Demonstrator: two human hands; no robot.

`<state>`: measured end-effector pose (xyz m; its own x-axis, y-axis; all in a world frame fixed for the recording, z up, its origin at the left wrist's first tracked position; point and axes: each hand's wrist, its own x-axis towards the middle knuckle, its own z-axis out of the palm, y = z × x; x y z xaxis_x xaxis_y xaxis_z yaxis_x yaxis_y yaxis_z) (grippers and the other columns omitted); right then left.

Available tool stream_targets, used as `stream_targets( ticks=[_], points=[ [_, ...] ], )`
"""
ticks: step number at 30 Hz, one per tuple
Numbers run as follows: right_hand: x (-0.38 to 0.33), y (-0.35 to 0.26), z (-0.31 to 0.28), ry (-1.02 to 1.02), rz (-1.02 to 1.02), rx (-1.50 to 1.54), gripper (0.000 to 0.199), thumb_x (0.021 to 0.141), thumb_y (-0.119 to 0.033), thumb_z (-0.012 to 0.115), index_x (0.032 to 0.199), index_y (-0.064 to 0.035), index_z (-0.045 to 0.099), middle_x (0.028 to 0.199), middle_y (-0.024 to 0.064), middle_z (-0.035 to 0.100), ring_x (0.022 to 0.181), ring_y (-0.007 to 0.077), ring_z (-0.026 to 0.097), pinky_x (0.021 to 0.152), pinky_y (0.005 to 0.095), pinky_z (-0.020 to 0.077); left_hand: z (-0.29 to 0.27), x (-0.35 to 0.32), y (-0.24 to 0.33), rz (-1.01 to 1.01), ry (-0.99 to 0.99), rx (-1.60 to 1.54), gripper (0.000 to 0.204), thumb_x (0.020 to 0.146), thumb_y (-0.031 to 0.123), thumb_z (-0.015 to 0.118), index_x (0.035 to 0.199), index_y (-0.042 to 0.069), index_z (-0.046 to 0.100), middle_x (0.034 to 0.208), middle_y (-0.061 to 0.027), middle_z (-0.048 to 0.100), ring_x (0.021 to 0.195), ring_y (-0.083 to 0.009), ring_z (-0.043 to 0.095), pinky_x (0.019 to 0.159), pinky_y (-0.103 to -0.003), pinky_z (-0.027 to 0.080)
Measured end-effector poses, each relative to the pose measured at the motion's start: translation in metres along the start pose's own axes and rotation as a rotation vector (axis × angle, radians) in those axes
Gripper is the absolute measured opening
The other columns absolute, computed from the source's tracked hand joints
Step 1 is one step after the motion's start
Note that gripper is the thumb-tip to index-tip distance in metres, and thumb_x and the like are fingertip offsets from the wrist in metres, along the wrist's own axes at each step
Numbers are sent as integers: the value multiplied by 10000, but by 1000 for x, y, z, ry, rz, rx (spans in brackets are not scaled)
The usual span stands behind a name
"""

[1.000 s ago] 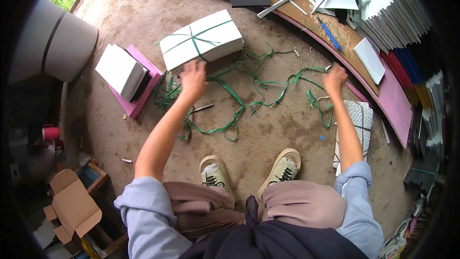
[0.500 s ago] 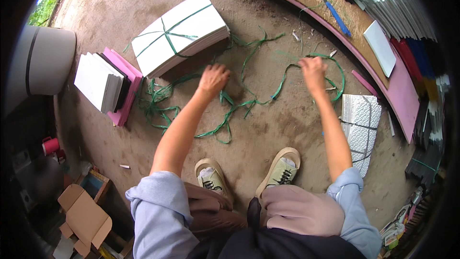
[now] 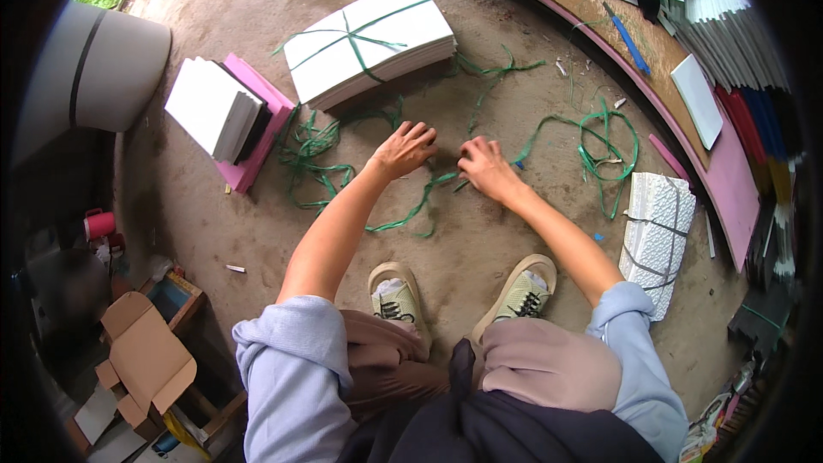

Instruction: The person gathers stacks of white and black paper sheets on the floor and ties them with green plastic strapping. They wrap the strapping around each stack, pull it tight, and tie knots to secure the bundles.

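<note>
Already, the white sheet bundle [image 3: 369,26] is tied crosswise; the smaller white stack [image 3: 206,110] shows no binding. Green plastic twine [image 3: 313,141] lies loose across the floor [image 3: 446,261]. Left hand [image 3: 407,150] and right hand [image 3: 489,170] are half-curled near it; any grip cannot be told.

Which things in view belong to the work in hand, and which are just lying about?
Apparently in use:
loose green twine around the left hand and right hand; grip unclear
white stack bound with similar twine

Apparently just lying about:
opened cardboard box
red mug
white bundle in grey bands
</note>
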<state>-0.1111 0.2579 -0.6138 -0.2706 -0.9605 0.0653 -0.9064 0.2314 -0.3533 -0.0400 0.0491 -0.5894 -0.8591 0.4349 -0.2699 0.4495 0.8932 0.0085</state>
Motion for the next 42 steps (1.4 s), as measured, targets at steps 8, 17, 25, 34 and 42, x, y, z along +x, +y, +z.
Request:
stream_targets(
  ticks=[8, 17, 25, 34, 42],
  points=[
    [-8, 54, -105, 303, 592, 838, 175, 886, -222, 455, 855, -60, 516, 616, -8, 517, 520, 70, 457, 482, 200, 359, -36, -55, -37, -607, 677, 119, 292, 778, 220, 572, 987, 63, 443, 845, -136, 520, 823, -274, 517, 689, -381, 431],
    [8, -8, -221, 305, 451, 1101, 165, 886, -215, 482, 816, -67, 508, 563, -66, 379, 482, 6, 300, 434, 174, 234, -48, 19, 35, -420, 461, -893, 572, 872, 452, 408, 1170, -36, 407, 1113, -212, 468, 1079, -314, 438, 926, -380, 342],
    [-10, 11, -228, 797, 499, 1439, 126, 857, -188, 467, 805, -79, 505, 629, -1, 475, 544, 87, 443, 606, 239, 417, -73, 58, 79, -558, 199, -1697, 480, 895, 379, 416, 1201, 10, 406, 1002, -150, 543, 926, -204, 509, 787, -333, 421],
    [-28, 79, -180, 992, 620, 1133, 204, 863, -239, 454, 733, -87, 415, 571, -9, 379, 464, 84, 368, 425, 233, 337, -95, -33, 15, -562, 520, -1411, 430, 866, 395, 485, 832, -15, 613, 540, 19, 395, 540, -63, 343, 469, -249, 295],
    [-47, 139, -168, 992, 712, 743, 259, 885, -291, 433, 749, -72, 459, 520, -6, 400, 409, 76, 411, 385, 240, 349, -73, -114, -44, -745, 677, -905, 363, 867, 312, 499, 789, -39, 547, 602, -32, 446, 593, -86, 387, 537, -268, 352]
  ],
)
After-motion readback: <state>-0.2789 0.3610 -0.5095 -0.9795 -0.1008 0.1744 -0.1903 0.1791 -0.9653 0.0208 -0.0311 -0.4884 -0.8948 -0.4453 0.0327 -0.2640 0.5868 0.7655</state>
